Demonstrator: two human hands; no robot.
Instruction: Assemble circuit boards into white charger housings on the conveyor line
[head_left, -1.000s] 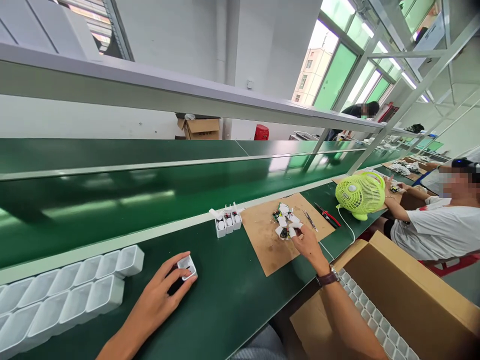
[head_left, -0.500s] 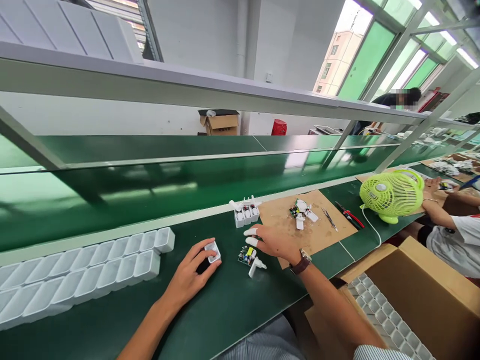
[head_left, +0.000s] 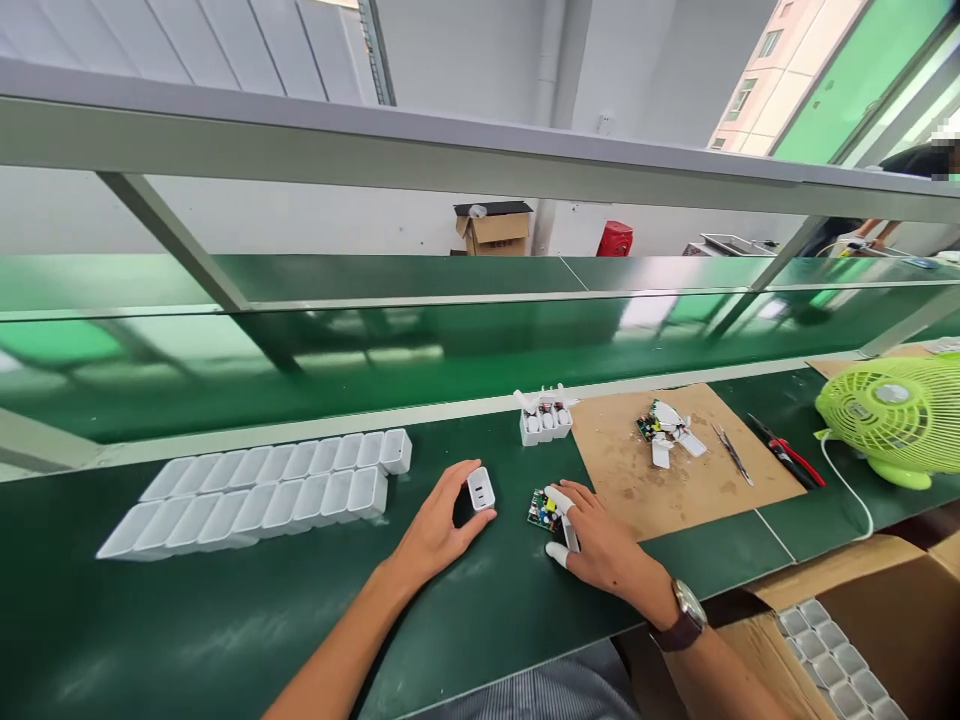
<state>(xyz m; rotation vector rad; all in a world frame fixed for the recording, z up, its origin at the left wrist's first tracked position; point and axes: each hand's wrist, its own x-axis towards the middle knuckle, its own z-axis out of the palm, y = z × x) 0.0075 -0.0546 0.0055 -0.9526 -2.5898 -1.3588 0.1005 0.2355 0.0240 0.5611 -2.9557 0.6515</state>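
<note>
My left hand [head_left: 439, 528] rests on the green bench and grips a small white charger shell [head_left: 480, 489] between thumb and fingers. Just to its right, my right hand [head_left: 600, 540], with white finger cots on the fingertips, closes over a small green circuit board [head_left: 541, 509] and a white plug part lying on the bench. The two hands are about a hand's width apart. A watch sits on my right wrist.
Two rows of empty white shells [head_left: 262, 488] lie at left. A small cluster of filled shells [head_left: 545, 418] stands by the conveyor edge. A cardboard mat [head_left: 675, 470] holds loose boards, tweezers and red cutters [head_left: 787, 456]. A green fan [head_left: 892, 415] and an open carton [head_left: 862, 640] are at right.
My right hand came back from the cardboard mat with a circuit board and plug part and set down beside my left hand. The view swung left.
</note>
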